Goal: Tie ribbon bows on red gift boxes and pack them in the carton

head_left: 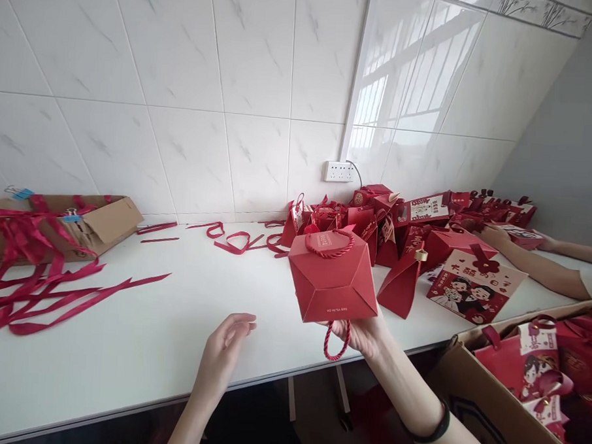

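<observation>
A red paper gift box [340, 276] with two twisted rope handles is held up over the front edge of the white table [138, 346]. My right hand [364, 333] supports it from below and behind, its fingers partly hidden by the box. One rope loop lies over the box's upper face and the other hangs beneath it. To the left of the box, my left hand [229, 340] is apart from it, fingers curled loosely with a gap to the thumb and nothing between them.
Many red boxes [364, 228] are piled along the wall at the right, where another person's arms [534, 265] reach in. A cardboard carton [485, 394] of boxes stands front right. At the left, red ribbons [71, 297] spill from a cardboard box [112, 224]. A power strip [339, 171] is on the wall.
</observation>
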Demonstrator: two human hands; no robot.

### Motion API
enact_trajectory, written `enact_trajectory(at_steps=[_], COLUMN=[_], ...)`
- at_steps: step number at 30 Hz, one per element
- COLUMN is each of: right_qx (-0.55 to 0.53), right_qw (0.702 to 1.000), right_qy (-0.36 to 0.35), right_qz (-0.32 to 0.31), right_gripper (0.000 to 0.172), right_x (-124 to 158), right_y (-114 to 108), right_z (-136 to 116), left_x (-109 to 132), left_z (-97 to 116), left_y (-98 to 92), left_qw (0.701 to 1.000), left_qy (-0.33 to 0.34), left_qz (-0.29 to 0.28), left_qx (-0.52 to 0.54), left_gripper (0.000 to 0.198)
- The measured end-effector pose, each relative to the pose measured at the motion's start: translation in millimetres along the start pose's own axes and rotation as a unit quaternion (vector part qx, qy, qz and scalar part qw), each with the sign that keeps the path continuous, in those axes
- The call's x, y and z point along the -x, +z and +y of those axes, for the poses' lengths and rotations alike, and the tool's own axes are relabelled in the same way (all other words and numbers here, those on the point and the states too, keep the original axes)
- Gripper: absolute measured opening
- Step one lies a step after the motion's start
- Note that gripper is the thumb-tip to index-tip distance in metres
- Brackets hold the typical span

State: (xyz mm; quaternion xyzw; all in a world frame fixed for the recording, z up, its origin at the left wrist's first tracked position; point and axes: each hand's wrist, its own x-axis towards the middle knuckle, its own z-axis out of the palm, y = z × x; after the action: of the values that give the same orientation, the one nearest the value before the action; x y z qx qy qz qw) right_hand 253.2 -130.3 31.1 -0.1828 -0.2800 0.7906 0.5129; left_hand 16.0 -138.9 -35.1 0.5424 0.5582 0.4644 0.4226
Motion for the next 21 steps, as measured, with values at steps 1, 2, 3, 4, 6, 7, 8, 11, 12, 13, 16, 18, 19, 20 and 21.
enact_trajectory(at_steps=[1, 2, 3, 4, 6, 7, 8, 11, 12, 13, 16, 18, 19, 20, 21], right_qx=[0.007, 0.022, 0.047, 0.08, 0.188, 0.263, 0.346, 0.569, 0.614, 0.646, 0.708, 0.747, 0.766, 0.782, 0.795], right_qw=[1.0, 1.0, 0.999, 0.996, 0.969, 0.933, 0.877, 0.649, 0.592, 0.551, 0.477, 0.427, 0.404, 0.387, 0.373], right_qy=[-0.003, -0.006, -0.016, -0.04, -0.145, -0.226, -0.314, -0.489, -0.509, -0.517, -0.513, -0.497, -0.484, -0.466, -0.446], right_qz=[-0.004, -0.001, 0.011, 0.029, 0.071, 0.092, 0.11, 0.126, 0.119, 0.107, 0.094, 0.113, 0.128, 0.147, 0.172], right_gripper=[0.05, 0.052, 0.055, 0.057, 0.06, 0.065, 0.074, 0.098, 0.101, 0.101, 0.1, 0.098, 0.097, 0.096, 0.096], right_x=[0.6, 1.0, 1.5, 2.1, 4.8, 7.2, 10.4, 24.5, 30.3, 36.6, 59.4, 80.7, 93.7, 108.1, 123.8], right_y=[1.5, 2.4, 2.4, 1.2, -5.3, -10.4, -16.1, -32.5, -36.3, -39.1, -42.5, -42.6, -42.2, -41.6, -40.8], right_z=[1.0, 2.2, 3.7, 5.3, 8.7, 9.9, 10.4, 6.3, 2.8, -1.5, -16.5, -25.0, -28.1, -30.3, -31.9], left_x=[0.4, 0.7, 1.0, 1.2, 1.6, 1.9, 2.0, 1.9, 1.5, 1.1, -0.7, -2.7, -4.3, -6.7, -9.8], left_z=[0.6, 1.0, 1.4, 1.5, 1.5, 1.4, 1.5, 2.9, 3.9, 5.0, 5.9, 2.5, -0.5, -4.1, -8.0], left_y=[0.0, 0.0, 0.1, 0.1, 0.3, 0.4, 0.5, 1.0, 1.2, 1.5, 1.9, 1.6, 1.4, 1.6, 2.5], left_qw=[1.0, 1.0, 1.0, 1.0, 1.0, 1.0, 0.999, 0.998, 0.998, 0.998, 0.997, 0.995, 0.993, 0.99, 0.987], left_qy=[0.0, 0.0, 0.0, 0.001, -0.001, -0.002, -0.004, -0.009, -0.01, -0.009, -0.008, -0.007, -0.003, 0.01, 0.03], left_qz=[-0.002, -0.002, -0.002, -0.002, -0.002, -0.003, -0.006, -0.012, -0.012, -0.011, -0.004, -0.002, -0.002, 0.003, 0.01], left_qx=[-0.006, -0.01, -0.013, -0.017, -0.024, -0.03, -0.036, -0.053, -0.058, -0.062, -0.08, -0.1, -0.117, -0.138, -0.161], left_gripper=[0.042, 0.042, 0.041, 0.041, 0.041, 0.041, 0.041, 0.042, 0.043, 0.044, 0.046, 0.046, 0.045, 0.044, 0.043])
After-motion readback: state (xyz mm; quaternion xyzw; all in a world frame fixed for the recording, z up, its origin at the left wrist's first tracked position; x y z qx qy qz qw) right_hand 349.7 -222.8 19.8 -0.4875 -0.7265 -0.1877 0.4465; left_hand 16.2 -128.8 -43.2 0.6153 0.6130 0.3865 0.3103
